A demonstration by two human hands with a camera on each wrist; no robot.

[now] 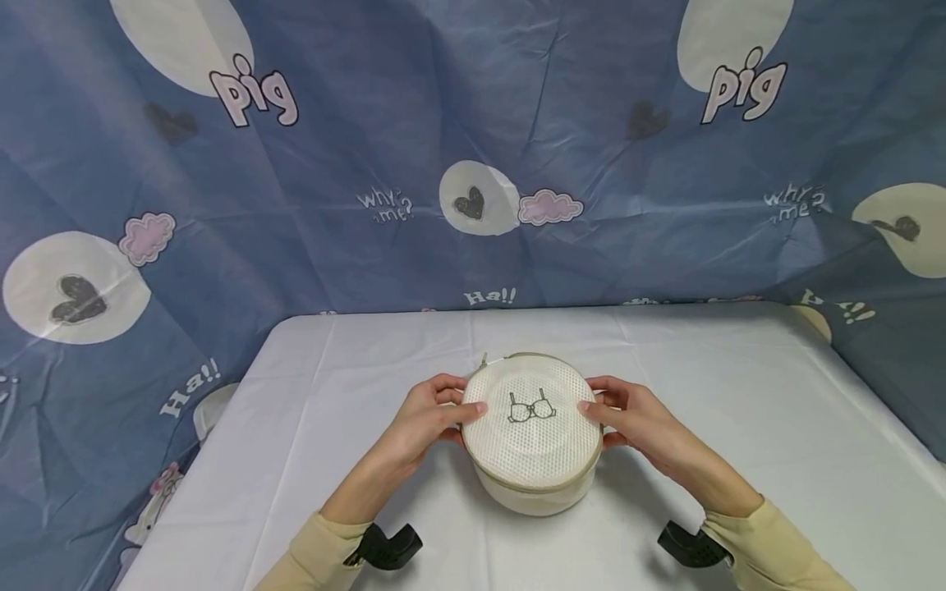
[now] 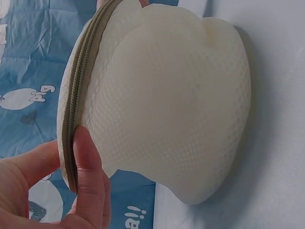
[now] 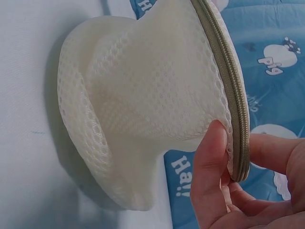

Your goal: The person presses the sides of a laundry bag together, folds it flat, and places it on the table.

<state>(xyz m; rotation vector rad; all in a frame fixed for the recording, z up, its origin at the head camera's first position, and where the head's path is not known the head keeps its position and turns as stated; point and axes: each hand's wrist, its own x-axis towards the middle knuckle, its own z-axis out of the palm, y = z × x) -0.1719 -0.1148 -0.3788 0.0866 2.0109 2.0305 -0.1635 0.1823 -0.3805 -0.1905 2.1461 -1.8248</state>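
Observation:
A round cream mesh bra laundry bag (image 1: pixel 532 451) stands on the white-covered table, its lid printed with a small bra drawing. My left hand (image 1: pixel 432 416) pinches the rim at the left, thumb on top of the lid and fingers beneath. At the opposite side my right hand (image 1: pixel 628 416) grips the rim the same way. Along that rim runs a tan zipper (image 2: pixel 78 90), which looks closed where the wrist views show it. Below it the soft mesh wall (image 3: pixel 143 95) sags inward in folds. What the bag contains, if anything, is hidden.
The table (image 1: pixel 355 369) is spread with a creased white cloth. Behind it hangs a blue printed curtain (image 1: pixel 369 148), which also falls along the left and right sides. A black wrist camera (image 1: pixel 392 547) sits under the left sleeve cuff, and another black camera (image 1: pixel 691 544) under the right.

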